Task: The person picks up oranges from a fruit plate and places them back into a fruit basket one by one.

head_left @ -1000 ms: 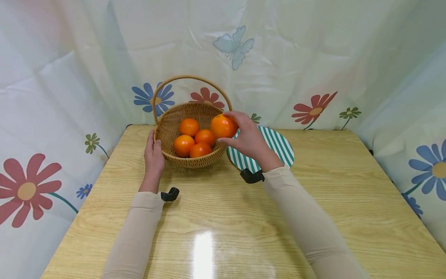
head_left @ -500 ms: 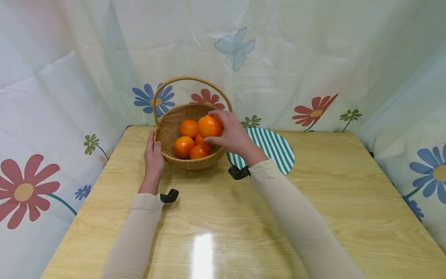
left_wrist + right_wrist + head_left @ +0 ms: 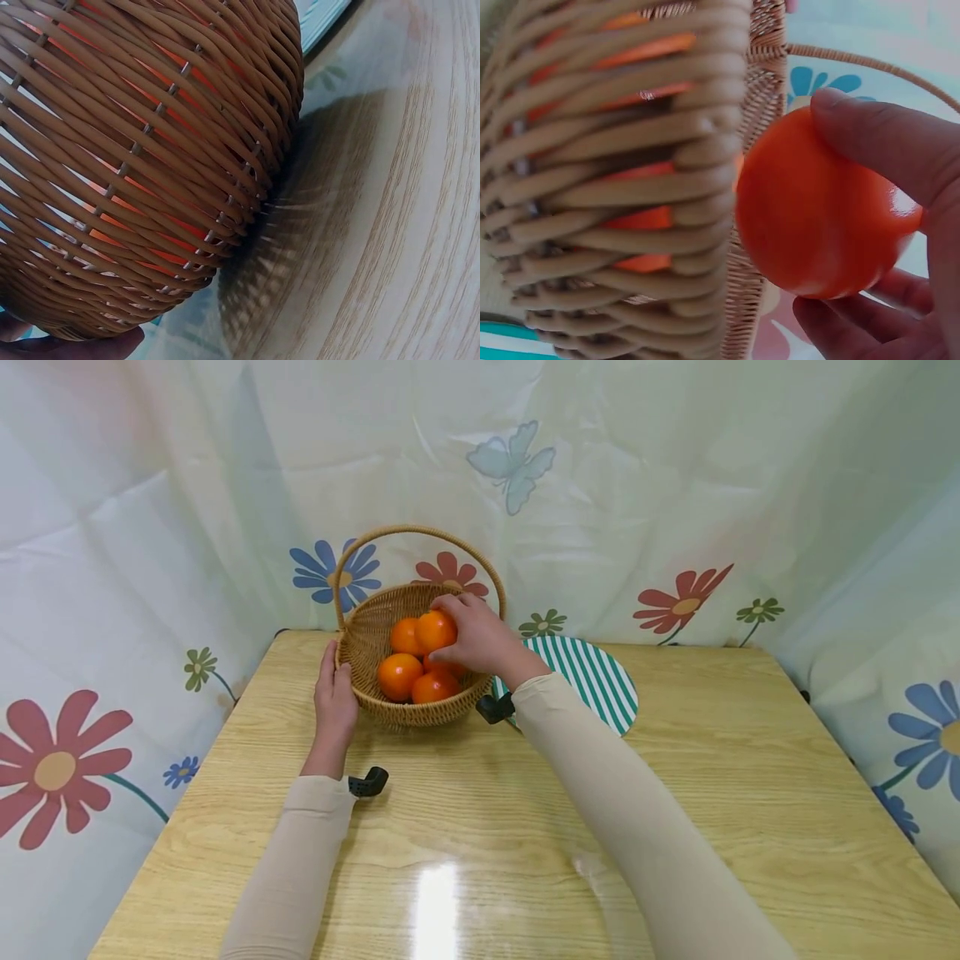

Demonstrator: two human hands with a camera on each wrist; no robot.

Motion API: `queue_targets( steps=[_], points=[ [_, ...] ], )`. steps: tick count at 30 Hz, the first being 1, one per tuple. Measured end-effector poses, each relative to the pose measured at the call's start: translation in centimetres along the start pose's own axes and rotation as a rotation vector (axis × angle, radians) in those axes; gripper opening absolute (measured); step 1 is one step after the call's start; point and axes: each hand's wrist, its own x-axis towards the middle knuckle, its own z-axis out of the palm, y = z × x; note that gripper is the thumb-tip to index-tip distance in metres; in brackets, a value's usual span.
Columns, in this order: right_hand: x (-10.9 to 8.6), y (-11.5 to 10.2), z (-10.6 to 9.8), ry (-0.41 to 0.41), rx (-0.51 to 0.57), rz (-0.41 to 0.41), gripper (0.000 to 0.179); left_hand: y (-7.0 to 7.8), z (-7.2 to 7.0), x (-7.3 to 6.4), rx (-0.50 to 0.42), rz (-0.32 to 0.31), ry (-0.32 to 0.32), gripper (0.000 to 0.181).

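Note:
In the head view, my right hand (image 3: 477, 631) grips an orange (image 3: 437, 631) over the right part of a wicker basket (image 3: 420, 714). In the right wrist view, the thumb lies on top of this glossy orange (image 3: 821, 210) and the other fingers curl underneath, beside the basket's wall (image 3: 630, 247). Several more oranges (image 3: 400, 677) lie in the basket, partly hidden by the right hand. My left hand (image 3: 335, 702) rests against the basket's left side with fingers fairly straight. In the left wrist view, its fingertips (image 3: 112, 345) show at the wicker's lower edge.
A round mat with green and white stripes (image 3: 588, 672) lies right of the basket on the wooden table (image 3: 465, 810). The basket's tall handle (image 3: 420, 528) arches above it. A flowered curtain (image 3: 600, 527) hangs behind the table and along both sides.
My right hand has moved left with the orange, from the basket's right rim to above the other oranges. The left hand has stayed at the basket's side.

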Motion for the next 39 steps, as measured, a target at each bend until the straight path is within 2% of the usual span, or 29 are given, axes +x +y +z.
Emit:
queue_targets(
  steps=[6, 13, 18, 24, 32, 39],
  points=[
    [1.2, 0.1, 0.0, -0.058, -0.063, 0.002, 0.069, -0.1, 0.2, 0.0, 0.001, 0.016, 0.000, 0.052],
    [1.8, -0.1, 0.4, -0.144, -0.030, 0.047, 0.063, 0.0, 0.7, -0.2, 0.006, 0.003, -0.016, 0.052],
    [2.3, -0.4, 0.7, -0.169, -0.067, 0.037, 0.062, 0.0, 0.9, -0.2, -0.011, 0.008, -0.019, 0.052],
    [2.4, -0.4, 0.7, -0.183, -0.041, 0.052, 0.067, 0.1, 0.9, 0.0, -0.003, 0.010, -0.025, 0.052],
    [2.0, -0.2, 0.6, -0.165, -0.032, -0.022, 0.072, 0.5, 0.1, 0.1, 0.000, -0.040, -0.052, 0.053],
    [-0.3, 0.2, -0.5, -0.089, -0.052, -0.070, 0.067, 0.6, -0.5, 0.0, 0.011, -0.067, -0.085, 0.054]
  ],
)
